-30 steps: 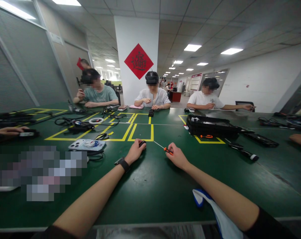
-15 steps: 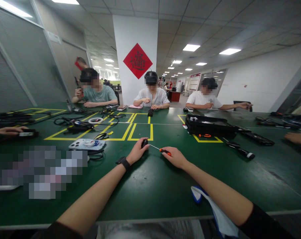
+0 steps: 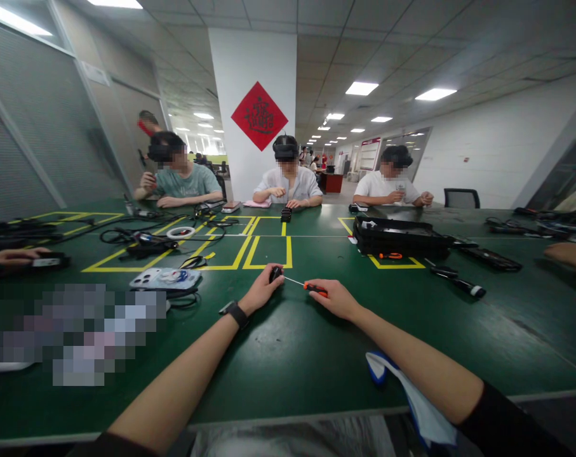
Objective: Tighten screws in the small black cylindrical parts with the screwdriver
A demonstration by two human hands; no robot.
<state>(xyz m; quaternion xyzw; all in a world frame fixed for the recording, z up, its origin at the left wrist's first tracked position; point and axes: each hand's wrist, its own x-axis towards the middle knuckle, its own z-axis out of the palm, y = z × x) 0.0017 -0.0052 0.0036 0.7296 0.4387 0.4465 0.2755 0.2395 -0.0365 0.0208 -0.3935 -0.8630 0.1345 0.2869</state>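
In the head view, my left hand [image 3: 262, 289] is closed around a small black part [image 3: 275, 274], whose kind I cannot make out. My right hand [image 3: 336, 299] grips a screwdriver [image 3: 315, 289] by its orange and black handle. The thin metal shaft points left, and its tip meets or nearly meets the black part; the exact contact is too small to see. Both hands are low over the green table [image 3: 288, 374], ahead of me. A dark watch sits on my left wrist.
A phone [image 3: 161, 278] and cables lie left. An open black case [image 3: 399, 236], an orange-handled tool [image 3: 390, 256] and a black tube-shaped item [image 3: 469, 287] are to the right. A blue-and-white cloth [image 3: 411, 393] hangs over the near edge. Several people sit around the table.
My hands keep the same hold on the black part and screwdriver, nearly unmoved. The view has shifted slightly. The person at far right has drawn an outstretched arm back in.
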